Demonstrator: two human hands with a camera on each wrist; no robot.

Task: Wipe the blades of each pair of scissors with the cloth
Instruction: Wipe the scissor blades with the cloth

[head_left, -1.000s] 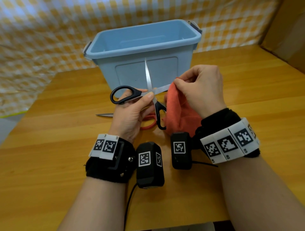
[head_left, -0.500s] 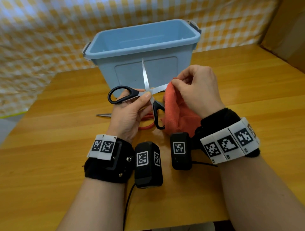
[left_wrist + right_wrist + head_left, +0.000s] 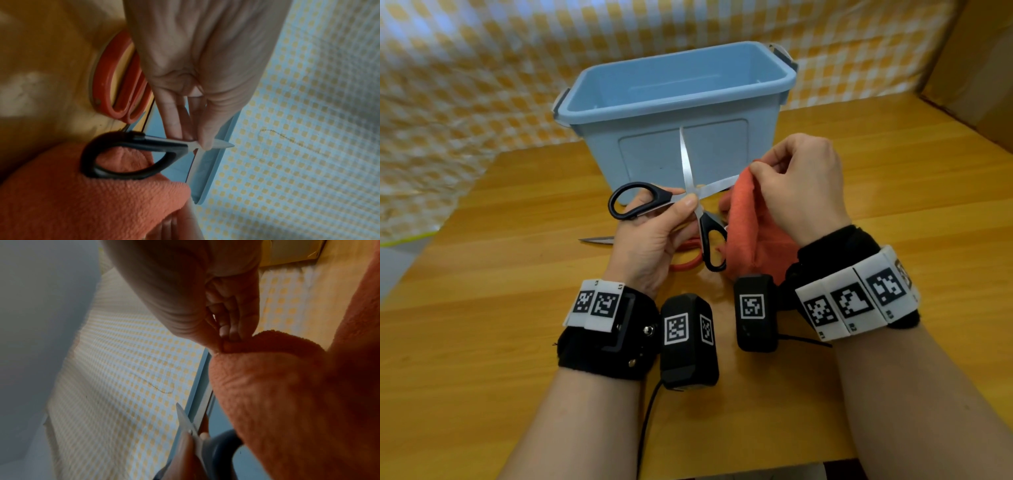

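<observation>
Black-handled scissors (image 3: 690, 202) are held spread wide above the table, one blade upright, the other slanting right. My left hand (image 3: 654, 236) pinches them at the pivot between thumb and fingers, as the left wrist view shows (image 3: 197, 142). My right hand (image 3: 798, 185) pinches the orange cloth (image 3: 750, 233) around the tip of the right-slanting blade; the cloth (image 3: 287, 394) hangs down over my wrist. A second pair, the red-handled scissors (image 3: 685, 263), lies flat on the table beneath my left hand, with its blade tip (image 3: 595, 241) poking out to the left and its handles (image 3: 121, 84) closed.
An empty light-blue plastic bin (image 3: 678, 113) stands just behind the scissors. The wooden table (image 3: 482, 342) stretches left and right. A yellow checked cloth (image 3: 465, 85) covers the back wall, and a cardboard box (image 3: 983, 75) sits at the far right.
The black scissors have shifted slightly left and tilted. My right hand with the cloth has slid outward along the right-slanting blade toward its tip.
</observation>
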